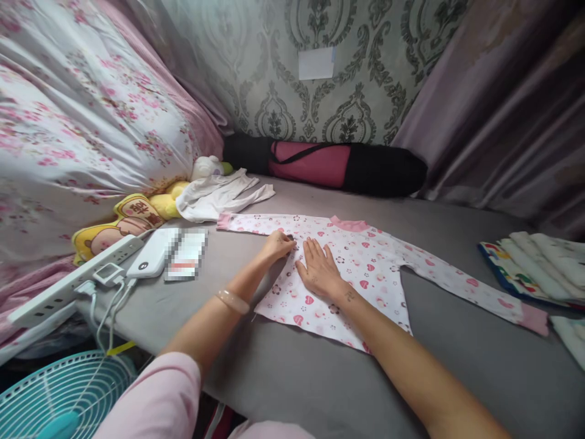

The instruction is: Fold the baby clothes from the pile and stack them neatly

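A child's long-sleeved shirt point(351, 268), white with pink hearts and flowers and pink cuffs and collar, lies spread on the grey bed sheet point(283, 378). Its collar points away from me and both sleeves stretch out sideways. My left hand point(278, 245) is closed in a pinch on the shirt's edge near the left armpit. Flat on the shirt's chest rests my right hand point(317, 267), fingers stretched out and holding nothing.
A white garment point(223, 194) lies crumpled behind the left sleeve, beside plush toys point(132, 222). Left are a power strip point(119, 250), a power bank point(153, 253) and a fan point(68, 396). Folded clothes point(543, 262) sit right; a long black-and-pink bag point(315, 163) lies along the wall.
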Demonstrator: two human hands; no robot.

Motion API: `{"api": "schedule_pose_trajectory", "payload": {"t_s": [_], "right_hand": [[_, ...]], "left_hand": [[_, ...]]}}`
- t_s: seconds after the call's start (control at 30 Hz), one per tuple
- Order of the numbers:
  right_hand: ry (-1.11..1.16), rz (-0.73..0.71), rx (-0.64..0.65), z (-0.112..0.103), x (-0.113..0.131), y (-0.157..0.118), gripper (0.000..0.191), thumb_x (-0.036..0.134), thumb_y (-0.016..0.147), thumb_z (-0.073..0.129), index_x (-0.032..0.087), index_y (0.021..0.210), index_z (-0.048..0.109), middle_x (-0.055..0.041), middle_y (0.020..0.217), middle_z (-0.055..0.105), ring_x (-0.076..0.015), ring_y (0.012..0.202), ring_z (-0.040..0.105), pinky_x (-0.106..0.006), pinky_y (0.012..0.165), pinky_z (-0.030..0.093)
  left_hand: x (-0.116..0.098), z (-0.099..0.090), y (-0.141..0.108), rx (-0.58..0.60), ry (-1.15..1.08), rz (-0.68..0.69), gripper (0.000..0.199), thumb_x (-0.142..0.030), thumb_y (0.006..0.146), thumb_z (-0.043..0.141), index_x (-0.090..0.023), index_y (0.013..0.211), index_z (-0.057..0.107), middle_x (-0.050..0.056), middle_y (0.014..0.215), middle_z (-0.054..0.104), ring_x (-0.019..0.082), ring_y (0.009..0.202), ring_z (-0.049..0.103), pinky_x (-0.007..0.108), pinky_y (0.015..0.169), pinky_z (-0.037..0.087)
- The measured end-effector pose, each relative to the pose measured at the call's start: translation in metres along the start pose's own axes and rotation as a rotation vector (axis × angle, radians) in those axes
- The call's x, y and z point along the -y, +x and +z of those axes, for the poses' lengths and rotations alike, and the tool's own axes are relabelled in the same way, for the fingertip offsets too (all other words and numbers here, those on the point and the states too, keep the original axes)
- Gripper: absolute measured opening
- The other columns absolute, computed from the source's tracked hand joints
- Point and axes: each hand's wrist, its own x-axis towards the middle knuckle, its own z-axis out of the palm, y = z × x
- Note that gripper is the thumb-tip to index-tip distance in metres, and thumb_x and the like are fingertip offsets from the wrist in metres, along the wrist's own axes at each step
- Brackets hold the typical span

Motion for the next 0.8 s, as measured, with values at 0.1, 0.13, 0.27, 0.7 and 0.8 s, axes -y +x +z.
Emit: {"api": "schedule_pose_trajectory", "payload": {"t_s": [0.1,0.13,0.27,0.7,0.8], "right_hand": [[-0.001,-0.002,-0.007,0.001,-0.001,0.000,0.072,0.048,0.098,0.015,0.004,0.154,0.015,-0.0113,0.161,0.008,-0.0230,0.149,0.002,-0.047,0.119,-0.001],[-0.001,-0.005,-0.009,0.002,-0.001,0.000,0.072,0.048,0.098,0.015,0.004,0.154,0.015,-0.0111,0.161,0.008,-0.0229,0.149,0.002,-0.047,0.119,-0.001],[0.007,-0.008,-0.019,0.002,-0.001,0.000,0.071,0.047,0.097,0.016,0.003,0.154,0.015,-0.0116,0.161,0.008,-0.0231,0.149,0.002,-0.047,0.119,-0.002],[0.020,-0.020,-0.018,0.001,-0.002,-0.002,0.070,0.043,0.096,0.020,0.003,0.154,0.017,-0.0111,0.161,0.009,-0.0236,0.149,0.003,-0.048,0.119,-0.002],[0.012,-0.031,-0.037,0.002,-0.003,-0.003,0.069,0.042,0.096,0.020,0.004,0.154,0.017,-0.0107,0.161,0.009,-0.0231,0.149,0.003,-0.048,0.119,-0.002]], "left_hand": [[-0.003,0.010,0.009,-0.088,0.052,-0.024,0.020,-0.029,0.070,0.064,-0.013,0.059,0.063,-0.001,0.046,0.047,0.012,0.053,0.050,0.023,0.053,0.035],[-0.003,0.012,0.010,-0.102,0.077,-0.024,0.018,-0.028,0.070,0.064,-0.013,0.060,0.063,-0.001,0.047,0.049,0.013,0.056,0.052,0.024,0.055,0.036],[-0.001,0.017,0.011,-0.174,0.181,-0.015,0.012,-0.024,0.072,0.060,-0.014,0.076,0.066,0.005,0.069,0.064,0.017,0.072,0.058,0.026,0.063,0.040],[-0.010,0.033,-0.013,-0.071,0.656,0.103,0.030,-0.015,0.089,0.047,-0.012,0.119,0.046,0.017,0.093,0.070,0.027,0.083,0.066,0.031,0.071,0.039],[-0.004,0.033,-0.013,-0.079,0.688,0.148,0.026,-0.015,0.092,0.042,-0.013,0.118,0.048,0.019,0.096,0.069,0.028,0.086,0.067,0.031,0.073,0.039]]}}
